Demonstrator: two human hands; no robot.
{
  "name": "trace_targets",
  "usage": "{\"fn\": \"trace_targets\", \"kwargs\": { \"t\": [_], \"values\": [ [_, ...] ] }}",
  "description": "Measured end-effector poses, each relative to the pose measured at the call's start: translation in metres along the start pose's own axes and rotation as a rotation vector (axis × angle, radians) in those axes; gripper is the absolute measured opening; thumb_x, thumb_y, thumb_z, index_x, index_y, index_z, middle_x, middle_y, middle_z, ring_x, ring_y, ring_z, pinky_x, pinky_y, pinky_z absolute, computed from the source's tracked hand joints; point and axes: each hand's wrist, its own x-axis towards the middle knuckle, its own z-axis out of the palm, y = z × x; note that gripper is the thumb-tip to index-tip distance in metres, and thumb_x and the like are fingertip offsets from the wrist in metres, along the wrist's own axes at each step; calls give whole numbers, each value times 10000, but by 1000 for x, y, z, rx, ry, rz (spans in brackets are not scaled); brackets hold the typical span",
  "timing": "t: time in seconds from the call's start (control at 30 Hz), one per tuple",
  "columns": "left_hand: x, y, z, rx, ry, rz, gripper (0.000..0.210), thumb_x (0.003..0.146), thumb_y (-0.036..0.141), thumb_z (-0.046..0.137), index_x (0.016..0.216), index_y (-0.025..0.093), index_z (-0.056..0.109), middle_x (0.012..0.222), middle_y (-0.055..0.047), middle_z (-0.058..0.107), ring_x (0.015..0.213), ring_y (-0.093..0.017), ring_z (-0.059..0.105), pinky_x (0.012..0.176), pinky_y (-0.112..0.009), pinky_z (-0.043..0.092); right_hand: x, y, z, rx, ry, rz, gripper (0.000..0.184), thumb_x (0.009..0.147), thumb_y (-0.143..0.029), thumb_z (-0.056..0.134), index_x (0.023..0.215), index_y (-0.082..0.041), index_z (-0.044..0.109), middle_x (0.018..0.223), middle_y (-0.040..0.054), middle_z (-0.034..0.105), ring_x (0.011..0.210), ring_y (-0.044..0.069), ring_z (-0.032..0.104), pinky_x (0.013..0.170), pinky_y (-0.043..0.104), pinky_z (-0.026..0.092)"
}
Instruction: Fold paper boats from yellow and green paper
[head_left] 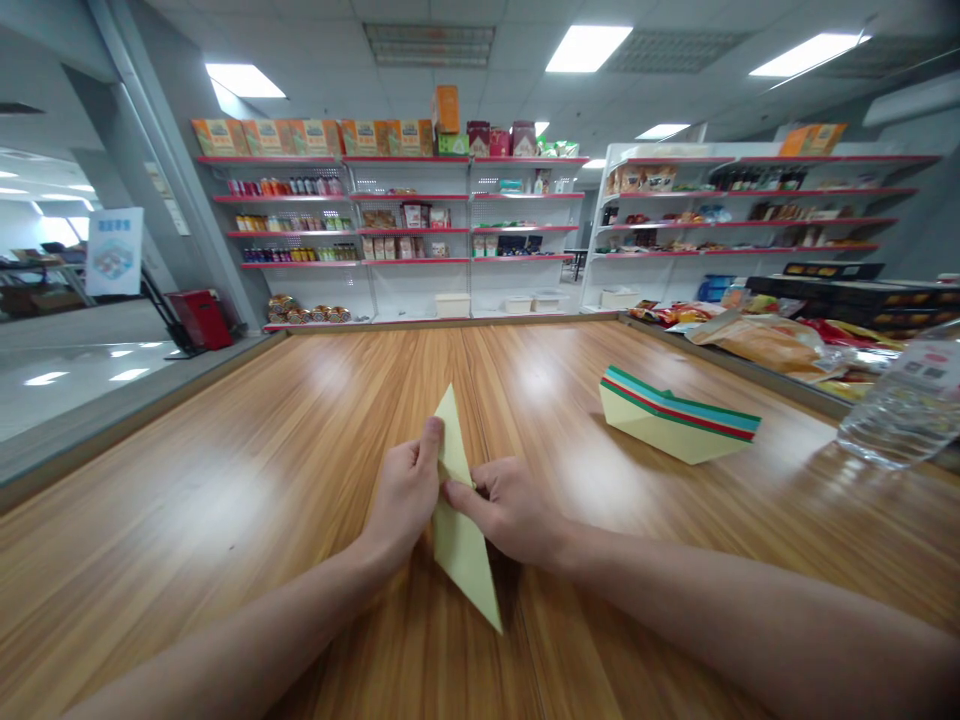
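A folded sheet of pale yellow paper (461,545) stands tilted between my two hands, above the wooden table. My left hand (411,485) grips its left side with the thumb pointing up along the paper. On the other side, my right hand (510,508) pinches the paper's middle, its thumb lying across the near face. The fingers behind the paper are partly hidden. To the right, apart from both hands, a folded paper boat (660,425) rests on the table, pale yellow below with green, blue, white and red stripes along its top edge.
The wooden table (247,480) spreads around my hands. A clear plastic bottle (904,400) stands at the right edge, near bagged snacks (772,345) and black boxes (862,295). Shelves (416,260) of packaged goods line the back, and a red box (201,318) is at the left.
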Motion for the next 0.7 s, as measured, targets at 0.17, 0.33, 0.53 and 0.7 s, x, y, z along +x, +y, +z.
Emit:
{"fn": "trace_targets", "kwargs": {
  "t": [0.17, 0.33, 0.53, 0.7],
  "values": [
    [-12, 17, 2, -14, 48, -96, 543, 723, 661, 505, 465, 197, 390, 408, 30, 399, 344, -103, 385, 330, -228, 251, -9, -13, 4, 47, -71, -10, 450, 845, -416, 442, 483, -171, 338, 466, -42, 297, 422, 56, 292, 388, 205, 186],
    [-5, 8, 1, -14, 30, -83, 531, 713, 640, 540, 462, 194, 397, 406, 29, 403, 340, -99, 378, 328, -224, 246, -8, -7, 4, 3, -7, -34, 506, 884, -431, 378, 459, -174, 282, 458, -44, 241, 403, 50, 251, 388, 214, 163],
    [-8, 6, 3, -11, 54, -71, 505, 719, 614, 552, 477, 186, 437, 429, 17, 434, 365, -103, 391, 337, -227, 263, -8, -11, 6, -110, 26, -94, 517, 918, -411, 323, 465, -164, 305, 442, -43, 253, 385, 45, 261, 402, 214, 170],
    [-15, 17, 9, -75, 40, -124, 488, 687, 615, 584, 493, 182, 471, 447, 16, 464, 380, -113, 421, 354, -236, 311, -13, -18, 7, -52, 48, -160, 485, 926, -338, 291, 470, -171, 285, 426, -41, 274, 370, 45, 284, 408, 212, 196]
  ]
}}
